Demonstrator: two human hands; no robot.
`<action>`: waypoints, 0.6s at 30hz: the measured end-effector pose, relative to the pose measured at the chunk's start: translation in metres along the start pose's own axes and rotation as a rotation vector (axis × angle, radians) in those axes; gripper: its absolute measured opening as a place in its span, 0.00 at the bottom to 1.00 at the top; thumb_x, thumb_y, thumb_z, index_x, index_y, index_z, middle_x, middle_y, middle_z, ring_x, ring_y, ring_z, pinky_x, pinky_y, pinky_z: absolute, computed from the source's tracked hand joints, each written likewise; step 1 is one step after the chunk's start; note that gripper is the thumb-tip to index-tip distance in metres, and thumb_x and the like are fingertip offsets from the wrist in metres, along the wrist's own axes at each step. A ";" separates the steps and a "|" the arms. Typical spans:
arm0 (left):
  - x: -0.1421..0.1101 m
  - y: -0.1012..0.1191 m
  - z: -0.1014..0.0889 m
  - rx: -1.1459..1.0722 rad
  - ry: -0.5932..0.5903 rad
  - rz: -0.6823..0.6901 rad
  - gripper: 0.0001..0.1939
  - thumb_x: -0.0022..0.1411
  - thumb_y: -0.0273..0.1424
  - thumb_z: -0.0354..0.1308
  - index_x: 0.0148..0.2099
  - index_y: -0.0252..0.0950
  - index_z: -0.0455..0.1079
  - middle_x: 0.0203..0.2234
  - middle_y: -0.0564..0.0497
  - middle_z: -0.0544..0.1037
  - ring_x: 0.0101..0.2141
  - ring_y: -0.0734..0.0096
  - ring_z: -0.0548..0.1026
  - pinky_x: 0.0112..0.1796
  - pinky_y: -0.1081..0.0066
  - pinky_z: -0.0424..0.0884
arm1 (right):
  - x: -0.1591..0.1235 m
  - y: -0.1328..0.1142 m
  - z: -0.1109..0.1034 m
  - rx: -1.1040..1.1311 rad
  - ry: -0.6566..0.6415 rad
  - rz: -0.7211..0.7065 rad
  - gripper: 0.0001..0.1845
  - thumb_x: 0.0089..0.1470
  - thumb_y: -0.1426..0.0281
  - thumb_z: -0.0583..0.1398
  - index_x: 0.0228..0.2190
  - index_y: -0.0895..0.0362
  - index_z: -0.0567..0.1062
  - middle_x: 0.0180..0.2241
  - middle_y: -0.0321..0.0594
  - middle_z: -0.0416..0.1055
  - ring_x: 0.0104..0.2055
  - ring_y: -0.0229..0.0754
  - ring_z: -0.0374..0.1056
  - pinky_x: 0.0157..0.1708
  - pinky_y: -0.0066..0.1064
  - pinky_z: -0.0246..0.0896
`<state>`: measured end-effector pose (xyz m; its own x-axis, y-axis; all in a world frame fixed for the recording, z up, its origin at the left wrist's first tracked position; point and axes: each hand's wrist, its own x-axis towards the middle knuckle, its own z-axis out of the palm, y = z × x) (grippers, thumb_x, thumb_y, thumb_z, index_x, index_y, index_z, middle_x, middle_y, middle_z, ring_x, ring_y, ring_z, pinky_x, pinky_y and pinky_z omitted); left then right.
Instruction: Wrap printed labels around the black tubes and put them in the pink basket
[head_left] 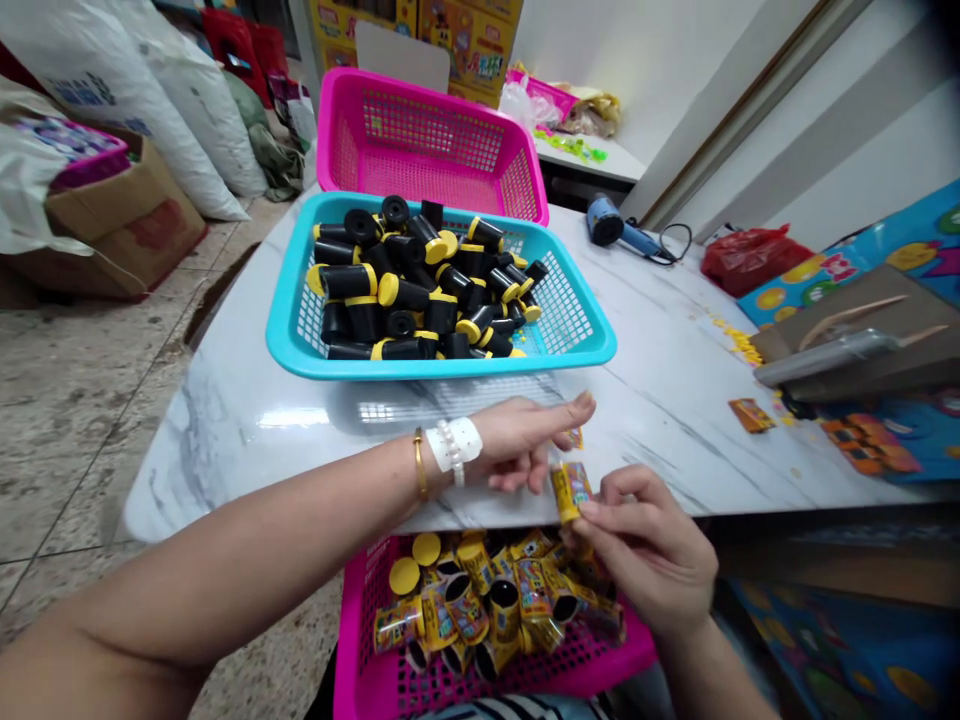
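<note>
My right hand (652, 550) pinches a small yellow printed film sleeve (571, 490) between thumb and fingers, just above the table's front edge. My left hand (525, 440) is beside it with the thumb stretched out and the fingers loosely curled apart. A bit of another printed sleeve (576, 437) shows behind the left fingertips; whether they touch it I cannot tell. Below, a pink basket (352, 660) holds several black tubs in yellow printed sleeves (465, 605) and a few yellow lids (405, 575). Beyond my hands, a turquoise basket (450, 368) holds many bare black tubs with yellow lids (409, 292).
Behind the turquoise basket stands another pink basket (431, 180). A blue heat gun (619, 228) with a cord lies at the back right of the marble-patterned table (225, 420). On the right are a red plastic bag (754, 260), a cardboard box (877, 330) and a loose sleeve (750, 415).
</note>
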<state>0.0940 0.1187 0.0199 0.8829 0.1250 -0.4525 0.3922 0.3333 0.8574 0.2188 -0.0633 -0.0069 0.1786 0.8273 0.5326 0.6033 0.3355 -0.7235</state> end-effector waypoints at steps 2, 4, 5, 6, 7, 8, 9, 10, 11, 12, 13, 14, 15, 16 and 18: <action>0.000 0.003 -0.005 0.046 0.162 0.051 0.36 0.59 0.64 0.52 0.46 0.34 0.69 0.13 0.58 0.69 0.09 0.79 0.58 0.12 0.77 0.49 | -0.012 -0.003 -0.004 -0.035 -0.075 0.004 0.20 0.51 0.84 0.66 0.41 0.50 0.81 0.31 0.34 0.65 0.27 0.34 0.67 0.22 0.25 0.66; 0.003 0.004 -0.009 0.062 0.293 0.067 0.30 0.63 0.59 0.54 0.47 0.35 0.68 0.14 0.59 0.69 0.09 0.81 0.57 0.13 0.77 0.48 | -0.023 -0.007 -0.006 -0.124 -0.141 -0.035 0.17 0.51 0.82 0.66 0.40 0.51 0.82 0.29 0.34 0.66 0.24 0.33 0.66 0.19 0.25 0.64; 0.005 0.003 -0.010 0.066 0.339 0.067 0.28 0.65 0.56 0.54 0.47 0.35 0.68 0.14 0.60 0.69 0.09 0.81 0.57 0.13 0.76 0.49 | -0.027 -0.008 -0.007 -0.169 -0.185 -0.066 0.15 0.52 0.80 0.67 0.39 0.51 0.82 0.28 0.35 0.66 0.23 0.33 0.66 0.19 0.24 0.63; 0.007 0.002 -0.011 0.081 0.375 0.068 0.26 0.66 0.54 0.54 0.46 0.35 0.67 0.15 0.60 0.69 0.10 0.81 0.57 0.14 0.76 0.50 | -0.028 -0.009 -0.008 -0.200 -0.236 -0.094 0.12 0.53 0.78 0.67 0.39 0.52 0.82 0.27 0.35 0.67 0.22 0.33 0.66 0.18 0.24 0.63; 0.009 0.001 -0.012 0.111 0.401 0.074 0.24 0.66 0.52 0.55 0.46 0.35 0.67 0.15 0.59 0.70 0.10 0.80 0.58 0.15 0.76 0.51 | -0.028 -0.010 -0.009 -0.216 -0.282 -0.117 0.09 0.54 0.75 0.68 0.38 0.53 0.82 0.27 0.36 0.69 0.22 0.34 0.67 0.18 0.25 0.64; 0.010 0.000 -0.012 0.155 0.418 0.084 0.23 0.66 0.52 0.55 0.45 0.35 0.67 0.15 0.59 0.70 0.11 0.80 0.59 0.15 0.76 0.53 | -0.026 -0.009 -0.011 -0.222 -0.307 -0.125 0.07 0.55 0.72 0.68 0.38 0.53 0.82 0.26 0.36 0.70 0.22 0.34 0.68 0.19 0.25 0.66; 0.011 0.000 -0.012 0.201 0.433 0.095 0.22 0.66 0.51 0.55 0.44 0.35 0.67 0.16 0.58 0.71 0.11 0.79 0.60 0.16 0.76 0.55 | -0.021 -0.006 -0.013 -0.227 -0.298 -0.119 0.06 0.56 0.70 0.68 0.38 0.53 0.82 0.26 0.36 0.72 0.23 0.35 0.70 0.21 0.25 0.67; 0.011 0.000 -0.012 0.247 0.444 0.105 0.22 0.66 0.50 0.55 0.44 0.35 0.67 0.16 0.58 0.72 0.12 0.79 0.61 0.17 0.76 0.56 | -0.015 -0.001 -0.015 -0.246 -0.248 -0.102 0.05 0.57 0.70 0.67 0.38 0.52 0.82 0.26 0.36 0.74 0.25 0.36 0.71 0.24 0.26 0.69; 0.010 0.000 -0.012 0.287 0.451 0.114 0.21 0.66 0.49 0.54 0.43 0.35 0.67 0.17 0.57 0.72 0.12 0.78 0.63 0.17 0.76 0.58 | -0.006 0.006 -0.018 -0.280 -0.173 -0.075 0.06 0.57 0.70 0.66 0.38 0.51 0.82 0.27 0.36 0.75 0.26 0.36 0.72 0.26 0.26 0.70; 0.009 0.000 -0.012 0.321 0.456 0.120 0.20 0.66 0.48 0.54 0.43 0.35 0.67 0.17 0.57 0.72 0.13 0.78 0.63 0.18 0.76 0.58 | 0.003 0.015 -0.019 -0.331 -0.092 -0.040 0.07 0.58 0.71 0.66 0.39 0.50 0.82 0.28 0.36 0.76 0.27 0.36 0.72 0.28 0.27 0.70; 0.008 0.001 -0.012 0.347 0.462 0.122 0.19 0.67 0.48 0.54 0.42 0.35 0.67 0.17 0.57 0.73 0.13 0.78 0.64 0.18 0.76 0.59 | 0.014 0.026 -0.020 -0.389 -0.024 -0.008 0.09 0.58 0.70 0.66 0.42 0.50 0.82 0.31 0.37 0.76 0.28 0.38 0.72 0.29 0.29 0.70; 0.007 0.001 -0.012 0.367 0.467 0.120 0.18 0.66 0.47 0.54 0.42 0.35 0.67 0.17 0.57 0.73 0.13 0.78 0.64 0.19 0.76 0.59 | 0.024 0.036 -0.019 -0.439 0.005 0.034 0.13 0.57 0.67 0.66 0.45 0.51 0.81 0.33 0.39 0.75 0.29 0.38 0.71 0.28 0.30 0.69; 0.007 0.000 -0.012 0.385 0.468 0.118 0.18 0.66 0.47 0.54 0.41 0.35 0.68 0.17 0.57 0.73 0.14 0.77 0.64 0.19 0.76 0.59 | 0.034 0.047 -0.018 -0.477 0.003 0.070 0.16 0.57 0.65 0.66 0.47 0.52 0.81 0.36 0.41 0.75 0.30 0.39 0.71 0.28 0.31 0.69; 0.007 -0.001 -0.012 0.400 0.463 0.116 0.19 0.66 0.48 0.54 0.40 0.35 0.68 0.17 0.56 0.73 0.14 0.77 0.65 0.19 0.76 0.59 | 0.042 0.056 -0.016 -0.502 -0.014 0.094 0.15 0.57 0.63 0.66 0.46 0.53 0.81 0.36 0.42 0.75 0.31 0.40 0.71 0.30 0.33 0.69; 0.008 -0.004 -0.011 0.430 0.447 0.118 0.21 0.64 0.50 0.55 0.40 0.35 0.68 0.18 0.55 0.74 0.15 0.76 0.66 0.19 0.76 0.60 | 0.054 0.068 -0.011 -0.514 -0.085 0.126 0.10 0.58 0.63 0.65 0.39 0.54 0.82 0.35 0.41 0.75 0.34 0.42 0.72 0.35 0.35 0.69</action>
<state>0.0970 0.1290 0.0100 0.7697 0.5476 -0.3283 0.4496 -0.0999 0.8876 0.2781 -0.0006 -0.0228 0.2233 0.8877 0.4026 0.8878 -0.0147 -0.4599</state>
